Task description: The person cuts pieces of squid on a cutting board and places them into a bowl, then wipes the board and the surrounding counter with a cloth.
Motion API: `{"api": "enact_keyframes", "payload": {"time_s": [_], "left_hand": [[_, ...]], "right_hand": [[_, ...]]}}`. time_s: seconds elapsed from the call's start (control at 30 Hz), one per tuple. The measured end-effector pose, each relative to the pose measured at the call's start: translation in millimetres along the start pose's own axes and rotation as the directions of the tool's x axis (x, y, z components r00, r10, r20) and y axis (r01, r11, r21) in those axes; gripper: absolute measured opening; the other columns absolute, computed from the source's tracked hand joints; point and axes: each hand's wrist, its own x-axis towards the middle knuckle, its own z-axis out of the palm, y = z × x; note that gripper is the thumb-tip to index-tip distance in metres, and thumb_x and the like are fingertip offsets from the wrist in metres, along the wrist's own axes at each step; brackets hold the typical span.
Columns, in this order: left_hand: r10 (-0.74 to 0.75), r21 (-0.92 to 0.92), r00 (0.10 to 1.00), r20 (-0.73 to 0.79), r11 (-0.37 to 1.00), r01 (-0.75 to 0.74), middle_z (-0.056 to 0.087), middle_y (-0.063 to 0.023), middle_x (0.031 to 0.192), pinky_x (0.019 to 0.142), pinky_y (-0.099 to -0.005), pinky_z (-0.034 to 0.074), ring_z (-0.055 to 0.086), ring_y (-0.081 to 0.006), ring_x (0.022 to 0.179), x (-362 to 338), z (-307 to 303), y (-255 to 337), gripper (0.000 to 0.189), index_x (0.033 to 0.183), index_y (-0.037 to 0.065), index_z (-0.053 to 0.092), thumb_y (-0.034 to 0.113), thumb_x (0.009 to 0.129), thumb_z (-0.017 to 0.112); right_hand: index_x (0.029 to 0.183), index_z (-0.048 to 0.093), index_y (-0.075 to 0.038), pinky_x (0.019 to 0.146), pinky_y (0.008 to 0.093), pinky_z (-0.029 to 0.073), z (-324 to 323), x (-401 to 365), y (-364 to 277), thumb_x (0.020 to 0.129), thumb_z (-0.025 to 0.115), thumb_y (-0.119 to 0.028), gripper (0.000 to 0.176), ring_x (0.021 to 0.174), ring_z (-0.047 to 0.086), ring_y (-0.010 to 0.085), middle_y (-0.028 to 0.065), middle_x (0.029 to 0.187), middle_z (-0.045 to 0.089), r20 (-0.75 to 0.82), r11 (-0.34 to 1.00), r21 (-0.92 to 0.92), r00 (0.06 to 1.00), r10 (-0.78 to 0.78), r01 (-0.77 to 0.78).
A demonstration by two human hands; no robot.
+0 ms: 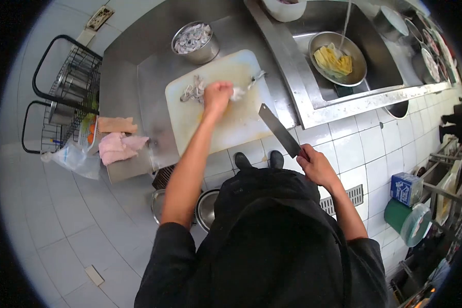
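On the white cutting board [226, 123], my left hand [218, 97] is closed, slightly smeared by motion, with a pale piece of squid [237, 93] at its fingers. Just left of that hand lies a small heap of squid tentacles [192, 91]. A thin greyish squid scrap [257, 77] rests near the board's right edge. My right hand [315, 165] grips the handle of a cleaver [280, 129]. Its broad blade points up and left, off the right side of the board. Behind the board stands a metal bowl [204, 53] filled with cut squid [192, 39].
To the right is a steel sink [380, 66], where water runs into a metal bowl [318, 43] holding something yellow [333, 60]. Pink cloth [120, 148] and a wire rack [77, 77] are on the left. A green bucket [398, 215] stands on the floor at right.
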Motion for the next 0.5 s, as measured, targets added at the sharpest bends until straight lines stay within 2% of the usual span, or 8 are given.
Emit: {"api": "enact_keyframes", "payload": {"time_s": [0.03, 0.1, 0.2, 0.3, 0.4, 0.43, 0.5], "left_hand": [[-0.103, -0.114, 0.995, 0.001, 0.988, 0.102, 0.069, -0.0056, 0.091, 0.066, -0.0261, 0.05, 0.062, -0.0121, 0.078, -12, 2, -24, 0.025, 0.105, 0.001, 0.07, 0.005, 0.08, 0.064], [-0.199, -0.184, 0.979, -0.036, 0.965, 0.19, 0.069, -0.0061, 0.093, 0.066, -0.0258, 0.049, 0.062, -0.0127, 0.079, -35, 1, -55, 0.026, 0.105, 0.0, 0.069, 0.004, 0.08, 0.064], [-0.265, -0.253, 0.961, -0.079, 0.938, 0.237, 0.069, -0.0061, 0.093, 0.066, -0.0251, 0.049, 0.062, -0.0128, 0.079, -51, -4, -84, 0.026, 0.105, -0.001, 0.069, 0.005, 0.08, 0.064], [-0.267, -0.291, 0.955, -0.129, 0.931, 0.221, 0.07, -0.0076, 0.092, 0.071, -0.0269, 0.051, 0.065, -0.0149, 0.08, -60, -8, -95, 0.028, 0.104, -0.001, 0.07, 0.006, 0.077, 0.066], [-0.222, -0.256, 0.957, -0.188, 0.952, 0.17, 0.072, -0.0109, 0.093, 0.076, -0.0293, 0.053, 0.068, -0.0182, 0.084, -58, -5, -106, 0.032, 0.105, -0.002, 0.07, 0.009, 0.075, 0.069], [-0.198, -0.23, 0.959, -0.205, 0.962, 0.149, 0.073, -0.0121, 0.095, 0.077, -0.0299, 0.054, 0.069, -0.0193, 0.086, -59, -4, -105, 0.034, 0.106, -0.003, 0.07, 0.011, 0.074, 0.07], [-0.142, -0.019, 0.968, -0.208, 0.99, 0.141, 0.073, -0.0156, 0.096, 0.08, -0.0323, 0.054, 0.07, -0.0234, 0.089, -66, -1, -88, 0.036, 0.104, -0.003, 0.071, 0.015, 0.073, 0.072]], "right_hand": [[0.108, 0.053, 0.001, 0.056, 0.0376, 0.048, 1, -1, 1, 0.094, 0.057, -0.018, 0.024, 0.055, 0.059, 0.0225, 0.0133, 0.072, 0.06, 0.001, 1.0, -0.004, 1.0, 0.009, -0.009], [0.108, 0.054, 0.001, 0.054, 0.0371, 0.048, 0, -1, 0, 0.095, 0.056, -0.018, 0.023, 0.055, 0.059, 0.022, 0.0131, 0.071, 0.06, 0.003, 0.999, -0.022, 1.0, 0.025, -0.025], [0.107, 0.054, 0.0, 0.072, 0.0466, 0.049, -4, -1, -13, 0.094, 0.057, -0.02, 0.024, 0.08, 0.065, 0.0433, 0.023, 0.081, 0.066, 0.032, 0.994, -0.01, 0.994, 0.109, -0.108], [0.108, 0.054, 0.001, 0.05, 0.0357, 0.047, 1, 8, -11, 0.096, 0.057, -0.02, 0.025, 0.051, 0.059, 0.0212, 0.0128, 0.066, 0.059, -0.04, 0.996, -0.063, 0.997, -0.066, 0.063], [0.107, 0.054, -0.001, 0.066, 0.0481, 0.048, 3, 26, -29, 0.095, 0.057, -0.02, 0.023, 0.078, 0.064, 0.0462, 0.0246, 0.08, 0.065, -0.06, 0.993, -0.116, 0.998, -0.034, 0.027], [0.105, 0.054, -0.001, 0.067, 0.0496, 0.048, 4, 36, -34, 0.095, 0.057, -0.021, 0.023, 0.079, 0.063, 0.0472, 0.0259, 0.081, 0.065, -0.047, 0.991, -0.132, 0.998, -0.04, 0.034], [0.103, 0.053, -0.001, 0.067, 0.0502, 0.047, 10, 61, -34, 0.095, 0.057, -0.021, 0.022, 0.079, 0.063, 0.0475, 0.0259, 0.081, 0.065, -0.064, 0.985, -0.15, 0.993, -0.099, 0.089]]}}
